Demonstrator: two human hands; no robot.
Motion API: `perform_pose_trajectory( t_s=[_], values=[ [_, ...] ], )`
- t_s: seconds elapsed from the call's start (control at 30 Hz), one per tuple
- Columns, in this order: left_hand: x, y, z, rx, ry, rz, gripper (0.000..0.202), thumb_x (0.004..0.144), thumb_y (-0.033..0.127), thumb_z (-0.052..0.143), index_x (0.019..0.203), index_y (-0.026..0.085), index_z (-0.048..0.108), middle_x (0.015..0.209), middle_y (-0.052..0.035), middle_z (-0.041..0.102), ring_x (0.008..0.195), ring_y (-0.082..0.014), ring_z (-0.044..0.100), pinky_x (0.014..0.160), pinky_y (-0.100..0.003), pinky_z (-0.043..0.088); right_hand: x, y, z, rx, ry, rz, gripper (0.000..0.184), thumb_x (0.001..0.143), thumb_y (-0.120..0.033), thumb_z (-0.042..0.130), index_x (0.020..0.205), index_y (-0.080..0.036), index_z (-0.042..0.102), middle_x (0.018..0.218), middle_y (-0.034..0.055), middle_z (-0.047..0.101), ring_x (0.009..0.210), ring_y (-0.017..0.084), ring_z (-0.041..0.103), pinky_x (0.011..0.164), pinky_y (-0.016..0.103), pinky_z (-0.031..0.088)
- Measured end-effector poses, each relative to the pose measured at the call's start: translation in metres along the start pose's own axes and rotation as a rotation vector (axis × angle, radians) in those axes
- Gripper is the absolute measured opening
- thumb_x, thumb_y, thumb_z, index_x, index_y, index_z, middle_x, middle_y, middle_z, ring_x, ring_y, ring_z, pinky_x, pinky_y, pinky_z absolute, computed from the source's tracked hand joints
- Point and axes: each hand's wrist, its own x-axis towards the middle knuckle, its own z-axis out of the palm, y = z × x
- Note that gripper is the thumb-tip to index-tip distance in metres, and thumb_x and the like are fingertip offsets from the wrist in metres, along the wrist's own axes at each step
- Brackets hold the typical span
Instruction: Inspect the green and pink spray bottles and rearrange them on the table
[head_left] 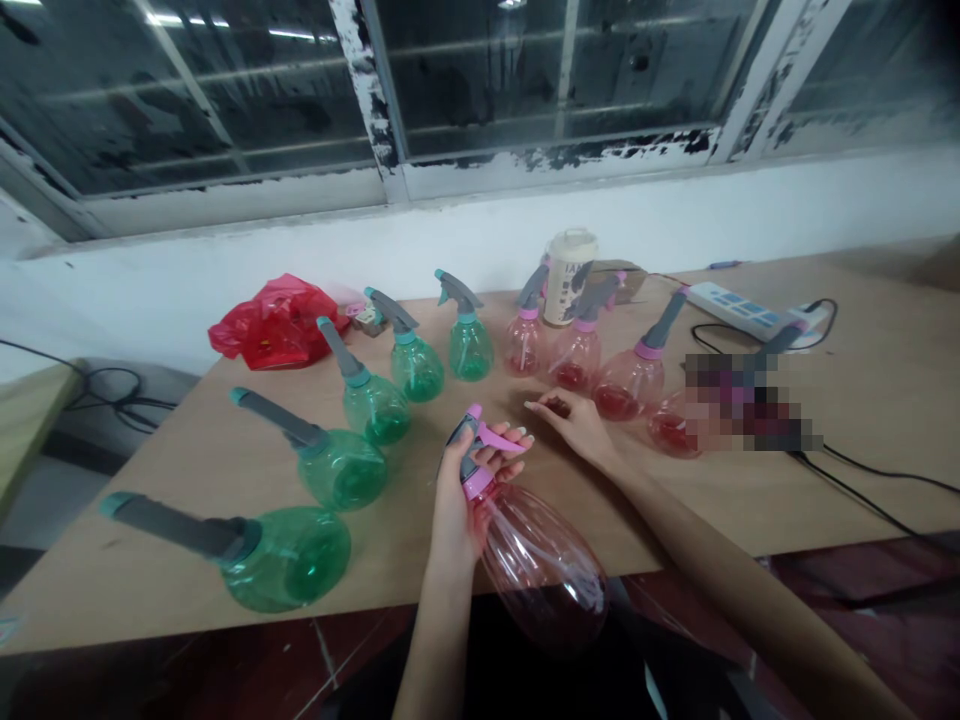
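My left hand [469, 490] is wrapped round the neck and grey-pink trigger head of a pink spray bottle [541, 562], held tilted over the table's front edge. My right hand [571, 420] rests on the wooden table [187, 590] just right of it, fingers stretched out and holding nothing. Its fingertips lie near the closest of several pink spray bottles [630, 385] standing in a row to the right. Several green spray bottles [352, 465] curve off to the left.
A red plastic bag [274, 322] lies at the back left. A cream lidded container [570, 275] stands at the back by the white wall. A white power strip [739, 310] and black cables [862, 485] lie to the right. A blurred patch hides something at the right.
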Motion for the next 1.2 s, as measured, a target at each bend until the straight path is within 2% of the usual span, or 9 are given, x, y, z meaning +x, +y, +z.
perform_pose_trajectory(
  t_s=[0.23,0.37,0.47,0.57,0.7,0.83,1.0,1.2],
  values=[
    [-0.001,0.001,0.000,0.027,0.018,0.001,0.030,0.079,0.040,0.059,0.085,0.011,0.067,0.083,-0.0098,0.071,0.088,-0.0252,0.068,0.073,-0.030,0.052,0.000,0.004,0.001,0.023,-0.011,0.009,0.029,0.078,-0.049,0.060,0.078,-0.021,0.064,0.080,0.0033,0.069,0.075,0.020,0.063,0.074,0.032,0.047],
    [-0.007,0.003,-0.002,0.060,0.045,0.049,0.028,0.077,0.039,0.061,0.072,0.011,0.064,0.067,-0.0066,0.069,0.073,-0.0227,0.069,0.066,-0.029,0.053,-0.001,0.004,0.002,0.037,-0.010,-0.004,0.029,0.078,-0.050,0.060,0.079,-0.021,0.063,0.081,0.0036,0.069,0.077,0.020,0.064,0.075,0.032,0.048],
    [-0.010,0.004,-0.003,0.048,0.051,0.068,0.032,0.076,0.042,0.061,0.064,0.012,0.061,0.064,-0.0052,0.067,0.067,-0.0212,0.069,0.062,-0.029,0.054,-0.001,0.004,0.003,0.053,0.001,0.000,0.030,0.076,-0.050,0.061,0.082,-0.020,0.062,0.082,0.0041,0.069,0.077,0.019,0.064,0.075,0.032,0.048],
    [-0.008,0.003,-0.004,0.035,0.059,0.098,0.034,0.076,0.046,0.060,0.070,0.012,0.063,0.067,-0.0061,0.068,0.071,-0.0224,0.069,0.064,-0.030,0.054,-0.001,0.006,0.004,0.055,0.005,0.009,0.030,0.075,-0.049,0.062,0.083,-0.020,0.062,0.083,0.0041,0.069,0.076,0.019,0.064,0.074,0.032,0.049],
    [-0.002,0.001,-0.007,-0.015,0.025,0.099,0.047,0.079,0.055,0.052,0.085,0.011,0.066,0.080,-0.0113,0.071,0.088,-0.0269,0.068,0.074,-0.034,0.052,0.000,0.009,0.005,0.032,0.022,0.007,0.029,0.075,-0.049,0.062,0.084,-0.021,0.061,0.083,0.0038,0.068,0.076,0.019,0.064,0.075,0.033,0.048],
    [-0.001,0.001,-0.010,-0.058,0.012,0.108,0.052,0.081,0.057,0.047,0.089,0.010,0.067,0.091,-0.0145,0.071,0.096,-0.0290,0.066,0.081,-0.037,0.050,0.000,0.011,0.005,0.001,0.046,0.005,0.031,0.076,-0.048,0.062,0.091,-0.021,0.058,0.079,0.0032,0.066,0.074,0.019,0.063,0.074,0.033,0.048],
    [-0.002,0.000,-0.013,-0.075,0.002,0.087,0.050,0.084,0.055,0.045,0.088,0.010,0.067,0.092,-0.0146,0.071,0.097,-0.0290,0.066,0.079,-0.035,0.051,-0.001,0.011,0.005,-0.028,0.049,-0.005,0.030,0.077,-0.047,0.060,0.091,-0.021,0.057,0.079,0.0037,0.067,0.073,0.019,0.063,0.072,0.033,0.049],
    [-0.004,-0.010,-0.013,-0.043,0.058,0.013,0.046,0.083,0.053,0.048,0.090,0.012,0.067,0.092,-0.0134,0.071,0.099,-0.0285,0.065,0.078,-0.034,0.052,-0.001,0.010,0.004,-0.024,0.048,-0.008,0.027,0.078,-0.045,0.059,0.091,-0.021,0.056,0.078,0.0038,0.066,0.073,0.019,0.063,0.071,0.033,0.049]
  ],
)
